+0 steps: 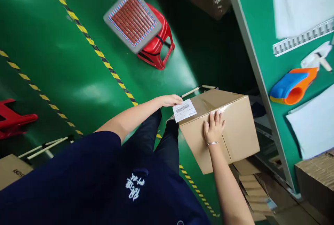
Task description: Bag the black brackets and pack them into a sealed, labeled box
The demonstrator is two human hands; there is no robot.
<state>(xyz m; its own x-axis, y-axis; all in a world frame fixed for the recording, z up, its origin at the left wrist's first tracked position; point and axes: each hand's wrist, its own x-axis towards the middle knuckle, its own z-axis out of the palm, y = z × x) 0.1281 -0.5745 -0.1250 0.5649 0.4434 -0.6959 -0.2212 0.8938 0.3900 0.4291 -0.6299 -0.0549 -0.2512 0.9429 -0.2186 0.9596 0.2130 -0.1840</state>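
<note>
A brown cardboard box (pixel 235 127), closed with clear tape, stands beside the table leg. My right hand (pixel 214 127), with a thin bracelet at its wrist, lies flat on one face, its fingertips at the taped edge. A white label with a barcode (pixel 184 110) is at the box's left corner and sticks out a little past it. The fingers of my left hand (pixel 171 100) pinch the label's upper edge. I cannot tell whether the label is stuck to the box.
A red stool (pixel 159 44) carries a grey tray (pixel 117 9) of reddish-brown strips. On the green table (pixel 258 19) lie an orange and blue tape dispenser (pixel 293 85) and white sheets (pixel 313 124). Flattened cardboard (pixel 253 193) lies below. Yellow-black tape (pixel 99 52) marks the floor.
</note>
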